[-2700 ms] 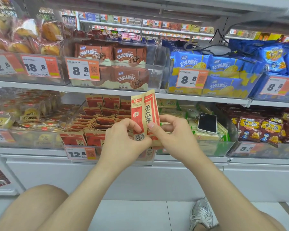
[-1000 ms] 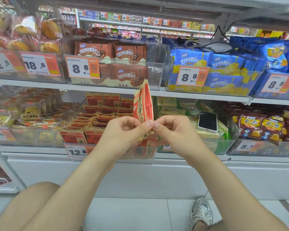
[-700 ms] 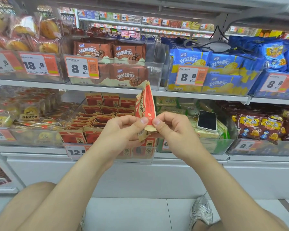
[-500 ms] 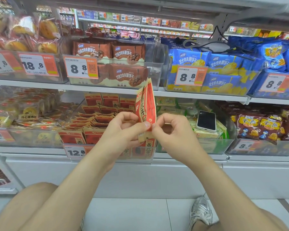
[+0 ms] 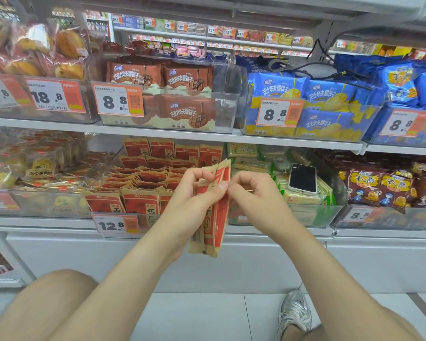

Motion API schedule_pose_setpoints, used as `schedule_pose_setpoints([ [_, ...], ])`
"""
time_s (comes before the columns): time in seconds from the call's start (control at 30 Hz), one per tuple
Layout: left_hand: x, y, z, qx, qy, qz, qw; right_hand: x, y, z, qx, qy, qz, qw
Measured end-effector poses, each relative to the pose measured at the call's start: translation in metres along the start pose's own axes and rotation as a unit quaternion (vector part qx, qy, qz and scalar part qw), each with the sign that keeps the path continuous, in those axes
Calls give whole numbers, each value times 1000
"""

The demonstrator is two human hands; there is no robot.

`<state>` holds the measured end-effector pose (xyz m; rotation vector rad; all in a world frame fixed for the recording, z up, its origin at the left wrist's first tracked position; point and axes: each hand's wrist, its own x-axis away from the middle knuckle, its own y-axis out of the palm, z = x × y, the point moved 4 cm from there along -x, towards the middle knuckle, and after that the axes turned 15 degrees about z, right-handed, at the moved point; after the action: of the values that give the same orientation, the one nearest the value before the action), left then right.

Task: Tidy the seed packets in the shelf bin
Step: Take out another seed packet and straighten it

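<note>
- Our left grip (image 5: 192, 193) pinches the held seed packets (image 5: 217, 217) near their top edge, thumb across the front. The right grip (image 5: 252, 193) pinches the same edge from 3 o'clock, and the thumbs nearly meet.
- Change: half a second back the packets stood up above our fingers. Now most of their length hangs below the hands, with only a corner showing at 12 o'clock.
- We read this as squaring the handful so it can go back as one flat stack.
- The shelf bin (image 5: 101, 173) lies at 10 o'clock, just behind the grips. Its binned packets (image 5: 143, 178) are upright in front and slumped in the middle, so the tidying is not finished.
- A phone (image 5: 302, 178) rests on green packs at 2 o'clock.
</note>
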<state>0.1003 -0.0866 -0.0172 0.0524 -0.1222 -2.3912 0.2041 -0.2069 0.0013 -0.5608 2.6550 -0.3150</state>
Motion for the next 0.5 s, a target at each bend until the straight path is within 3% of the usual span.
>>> schedule_pose_setpoints([
  [0.1, 1, 5, -3, -25, 18, -29, 999, -3, -5, -2, -30, 6, 52, 998],
  [0.27, 3, 12, -2, -55, 39, -32, 997, -1, 1, -4, -108, 54, 57, 991],
  [0.5, 5, 15, 0, -55, 65, -18, 996, 0, 4, -5, -88, -8, 52, 995],
])
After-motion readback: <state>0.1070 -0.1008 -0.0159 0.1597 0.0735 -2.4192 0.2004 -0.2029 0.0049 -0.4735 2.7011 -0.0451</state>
